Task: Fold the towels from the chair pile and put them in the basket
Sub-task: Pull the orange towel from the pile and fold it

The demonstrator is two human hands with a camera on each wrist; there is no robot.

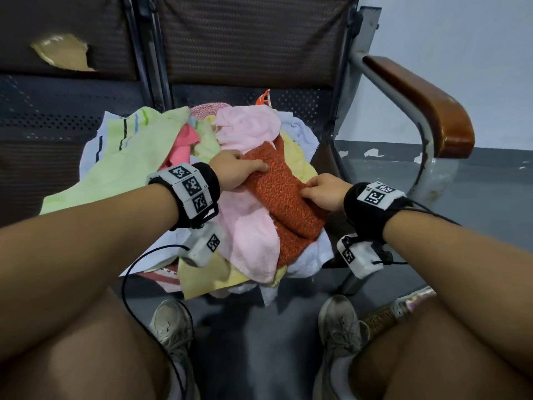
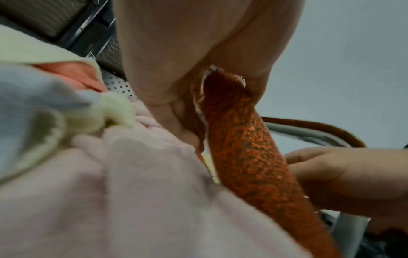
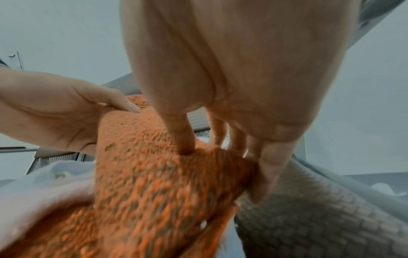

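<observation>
- The orange towel (image 1: 285, 194) is lying on top of the towel pile (image 1: 184, 180) on the chair seat, draped over a pink towel (image 1: 253, 235).
- I am pinching its far end with my left hand (image 1: 236, 171), thumb on top, to lift that end free of the heap.
- I am clamping my right hand (image 1: 323, 194) on its right edge, thumb above and fingers below, so the cloth is stretching between both grips.
- No basket is showing in any view.
</observation>
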